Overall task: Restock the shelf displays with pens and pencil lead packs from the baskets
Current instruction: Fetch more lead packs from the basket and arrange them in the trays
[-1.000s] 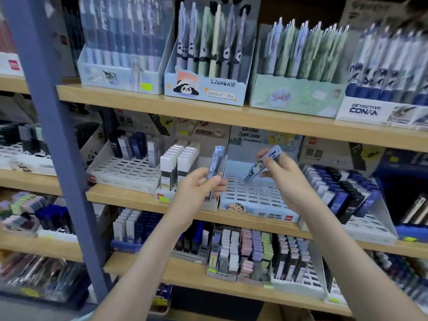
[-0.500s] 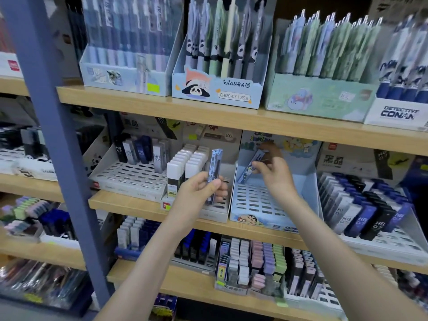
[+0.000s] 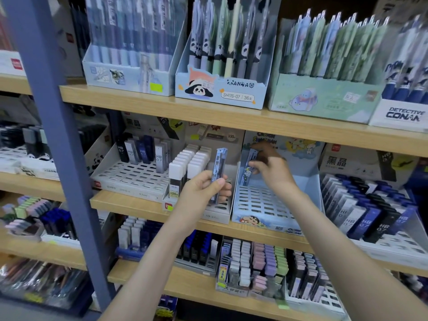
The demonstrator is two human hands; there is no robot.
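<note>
My left hand [image 3: 203,188] grips a slim blue lead pack [image 3: 218,172] upright in front of the white-pack display. My right hand [image 3: 272,170] reaches into the light blue slotted display tray [image 3: 261,205] on the middle shelf. Its fingers pinch another blue lead pack [image 3: 247,167], which stands at the tray's back left corner. The rest of that tray's slots show bare.
A blue shelf upright [image 3: 53,126] stands at the left. White lead packs [image 3: 192,163] fill the display beside the tray. HB 0.7 packs [image 3: 366,209] sit at right. Pen boxes [image 3: 222,54] line the upper shelf. More pack displays [image 3: 254,265] fill the lower shelf.
My right hand has moved forward and down into the light blue tray, setting its lead pack upright at the back left. My left hand has stayed put with its pack.
</note>
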